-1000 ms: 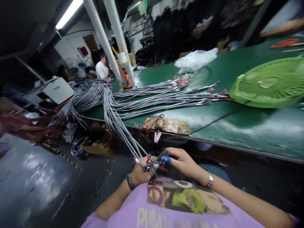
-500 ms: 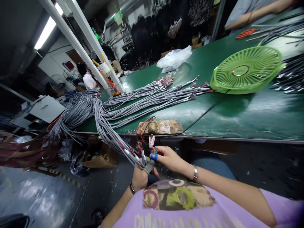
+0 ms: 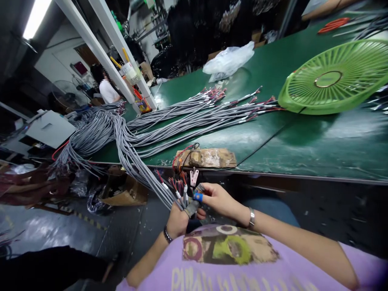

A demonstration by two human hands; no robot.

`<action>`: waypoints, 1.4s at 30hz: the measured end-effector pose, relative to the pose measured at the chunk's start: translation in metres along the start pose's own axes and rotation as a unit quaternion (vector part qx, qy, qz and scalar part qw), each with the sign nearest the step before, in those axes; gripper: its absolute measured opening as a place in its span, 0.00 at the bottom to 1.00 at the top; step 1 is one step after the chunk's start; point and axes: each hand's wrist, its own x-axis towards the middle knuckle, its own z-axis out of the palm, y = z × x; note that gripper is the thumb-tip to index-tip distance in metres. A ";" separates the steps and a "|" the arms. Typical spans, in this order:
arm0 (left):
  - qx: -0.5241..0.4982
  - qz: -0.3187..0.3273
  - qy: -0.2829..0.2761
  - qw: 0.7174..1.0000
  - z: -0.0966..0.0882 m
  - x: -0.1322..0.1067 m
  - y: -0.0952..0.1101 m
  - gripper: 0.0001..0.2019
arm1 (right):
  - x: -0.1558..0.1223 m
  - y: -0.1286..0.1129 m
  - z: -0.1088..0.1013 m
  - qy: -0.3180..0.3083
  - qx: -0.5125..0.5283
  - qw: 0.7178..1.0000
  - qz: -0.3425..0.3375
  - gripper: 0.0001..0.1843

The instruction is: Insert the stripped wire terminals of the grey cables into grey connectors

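Note:
A bundle of grey cables (image 3: 160, 192) runs off the bench edge into my left hand (image 3: 178, 220), which is closed round it near the ends. White sleeves and stripped red and dark wires (image 3: 177, 186) stick up above that hand. My right hand (image 3: 220, 201) is beside it, with thumb and forefinger pinched at the thin wires of one cable; the exact grip is partly hidden. Grey covers wrap some fingertips, and blue tape is round the right thumb. Just above the right fingertips is a pink clip (image 3: 194, 178) at the bench edge.
On the green bench (image 3: 260, 155) lie more grey cables (image 3: 182, 129), a taped wooden block (image 3: 215, 157), a green fan (image 3: 329, 79) with a black cord, and a plastic bag (image 3: 228, 60). A cardboard box (image 3: 127, 194) is under the bench. Another person (image 3: 107, 89) is at the back left.
The view has shifted a little to the right. More wire ends now stand fanned out above my left hand. A dark-clothed leg has appeared at the lower left. Both hands keep their grip.

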 end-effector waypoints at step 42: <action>0.009 0.053 0.097 0.994 0.008 -0.004 0.000 0.17 | 0.002 0.002 -0.004 0.015 -0.089 0.996 -0.018 0.20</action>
